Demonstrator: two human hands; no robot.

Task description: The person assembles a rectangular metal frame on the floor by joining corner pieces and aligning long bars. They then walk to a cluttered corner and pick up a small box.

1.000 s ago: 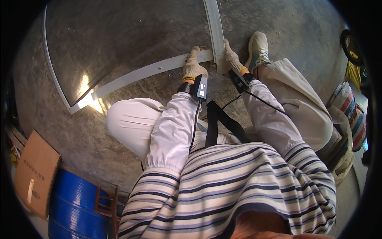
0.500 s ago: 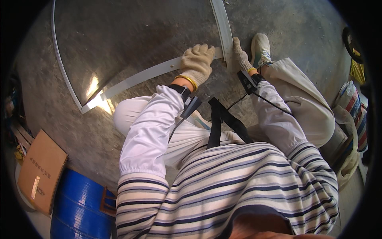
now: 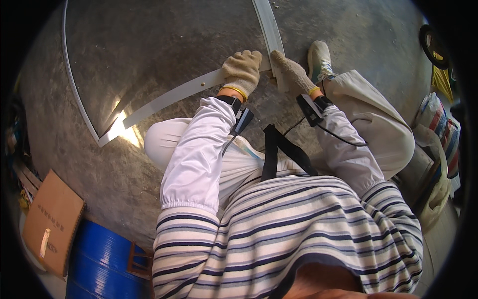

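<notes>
On a worn concrete floor [image 3: 149, 45], seen from the head camera, a person in a striped shirt [image 3: 318, 229] sits over pale strips that meet at corners. The gloved left hand [image 3: 241, 73] lies across the near strip [image 3: 169, 96], its grip closed over it with fingers curled down and fingertips hidden. The gloved right hand [image 3: 294, 74] slants to the lower end of the right strip [image 3: 269, 32], fingers together; whether that grip is open or closed cannot be told. A small round piece [image 3: 202, 84] sits on the near strip, left of the left hand. The thin left strip [image 3: 74, 82] joins its far end at a glinting corner. A pale shoe [image 3: 320, 59] rests just beyond the right hand. At lower left, a cardboard box [image 3: 53, 219] leans beside a blue drum [image 3: 104, 259]; a striped bag [image 3: 431, 112] stands at right.
</notes>
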